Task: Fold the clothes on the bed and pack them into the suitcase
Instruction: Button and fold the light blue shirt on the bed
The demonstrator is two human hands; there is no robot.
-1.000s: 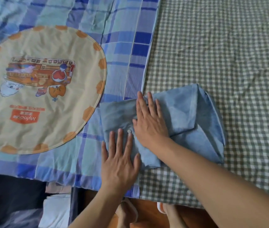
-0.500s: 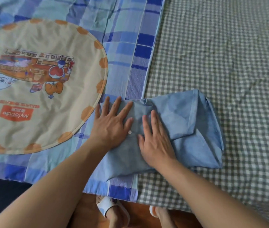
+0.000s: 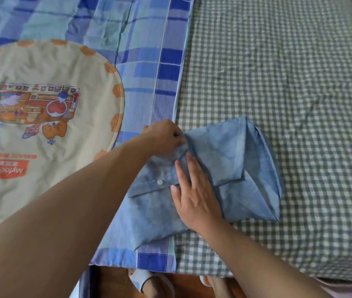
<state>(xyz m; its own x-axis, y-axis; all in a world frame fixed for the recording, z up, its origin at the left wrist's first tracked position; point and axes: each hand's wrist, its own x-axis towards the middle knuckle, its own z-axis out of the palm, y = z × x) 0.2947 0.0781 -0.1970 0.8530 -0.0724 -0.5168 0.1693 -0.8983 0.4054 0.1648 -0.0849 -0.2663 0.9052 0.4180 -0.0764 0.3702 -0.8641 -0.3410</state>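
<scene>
Shirt half-folded; left hand pinches, right hand presses

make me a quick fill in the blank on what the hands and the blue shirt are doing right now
1. The left hand grips the far edge of the ____ shirt.
2. The right hand lies ____ on the shirt, fingers straight.
3. The shirt lies partly on the plaid quilt and partly on the ____ checked sheet.
4. A small round ____ shows on the shirt, left of the right hand.

Missing words: blue; flat; green; button

Blue plaid quilt overlapping green gingham sheet.
</scene>
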